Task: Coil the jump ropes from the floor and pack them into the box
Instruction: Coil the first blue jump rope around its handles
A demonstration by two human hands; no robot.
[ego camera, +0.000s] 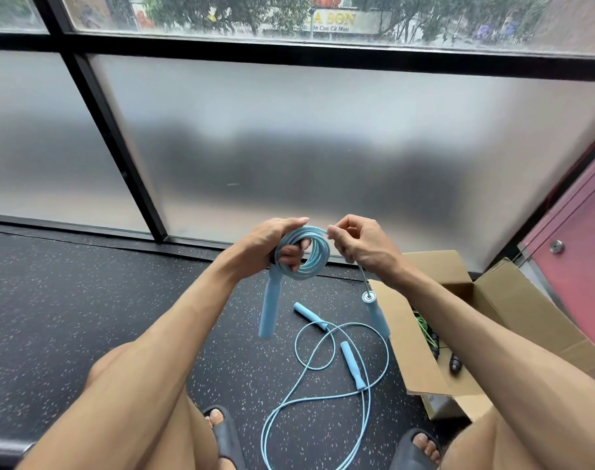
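Observation:
My left hand (272, 245) grips a coiled light-blue jump rope (311, 262), fingers curled through the loops. One blue handle (269, 307) hangs down from that hand. My right hand (360, 244) pinches the rope's free end beside the coil, and the second handle (377, 315) dangles below it. A second light-blue jump rope (323, 371) lies loose on the dark floor between my feet, both its handles near the middle. An open cardboard box (411, 351) stands at the right on the floor, with a green rope (425, 329) and black handles inside.
Frosted glass panels with black frames (119, 154) close off the front. A pink wall (581, 239) stands at the right behind the box. My knees and dark sandals (226, 435) are at the bottom, on the speckled black floor (68, 317).

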